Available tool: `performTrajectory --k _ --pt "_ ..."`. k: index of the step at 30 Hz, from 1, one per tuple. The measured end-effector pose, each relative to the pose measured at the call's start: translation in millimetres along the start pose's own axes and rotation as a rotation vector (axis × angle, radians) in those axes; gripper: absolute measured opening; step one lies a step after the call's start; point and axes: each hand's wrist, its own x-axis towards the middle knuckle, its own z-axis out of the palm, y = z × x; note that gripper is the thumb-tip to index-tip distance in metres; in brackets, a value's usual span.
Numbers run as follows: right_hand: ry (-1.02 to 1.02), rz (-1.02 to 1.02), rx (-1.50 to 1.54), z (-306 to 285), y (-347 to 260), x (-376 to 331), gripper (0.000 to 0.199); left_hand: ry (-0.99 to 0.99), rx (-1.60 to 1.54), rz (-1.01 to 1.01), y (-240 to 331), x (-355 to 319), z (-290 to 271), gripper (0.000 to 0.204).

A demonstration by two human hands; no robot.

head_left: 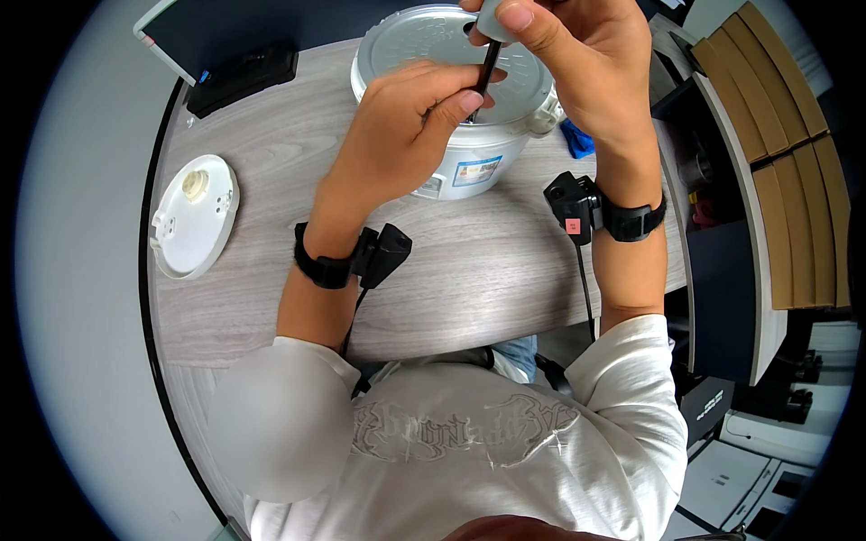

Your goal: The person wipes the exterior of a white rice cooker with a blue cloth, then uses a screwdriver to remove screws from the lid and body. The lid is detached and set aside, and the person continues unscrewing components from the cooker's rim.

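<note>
Steadying a screwdriver (488,68) over a white round appliance (514,149), the person is using both hands together, and from where I'm standing the step in hand is looking like work on a fastener near the rim. The right hand (600,77) is gripping the pale handle (492,20), while the left hand (388,135), lower and to the left of that grip, is appearing to pinch the dark shaft between thumb and forefinger. The appliance is sitting beneath both grips, its grey top (406,45) facing up and its labelled side facing the person. To my eye, the next move is calling for a well-seated tip, pressure along the shaft and a steady guide from the left fingers; a slanting shaft could be inviting a slip. Well to the left of the grips, a white disc-like part (203,248) with a cream knob is lying on the table (451,279); to the right of the shaft, just past the appliance, something blue (577,140) is resting, too covered by the right wrist for naming. The left fingers and rim are making the tip hard to find, so whatever it's meeting is escaping me. Above the grip, the picture's edge is cutting off some right fingers and the handle's end, and I'm unable to tell whether it's turning.
</note>
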Motion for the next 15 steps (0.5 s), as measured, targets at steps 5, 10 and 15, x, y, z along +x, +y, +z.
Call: performTrajectory --k 5,10,15 --pt "-0.113 0.112 0.238 -9.3 -2.0 -0.4 0.049 0.054 -0.121 -0.092 2.6 0.0 8.1 0.017" --pt "-0.010 0.116 0.148 -8.2 2.3 -4.3 0.044 0.157 -0.121 -0.107 -0.7 -0.2 16.9 0.014" --pt "0.182 0.169 -0.311 12.6 -19.6 -2.4 0.034 0.228 -0.052 -0.108 -2.4 -0.2 19.4 0.011"
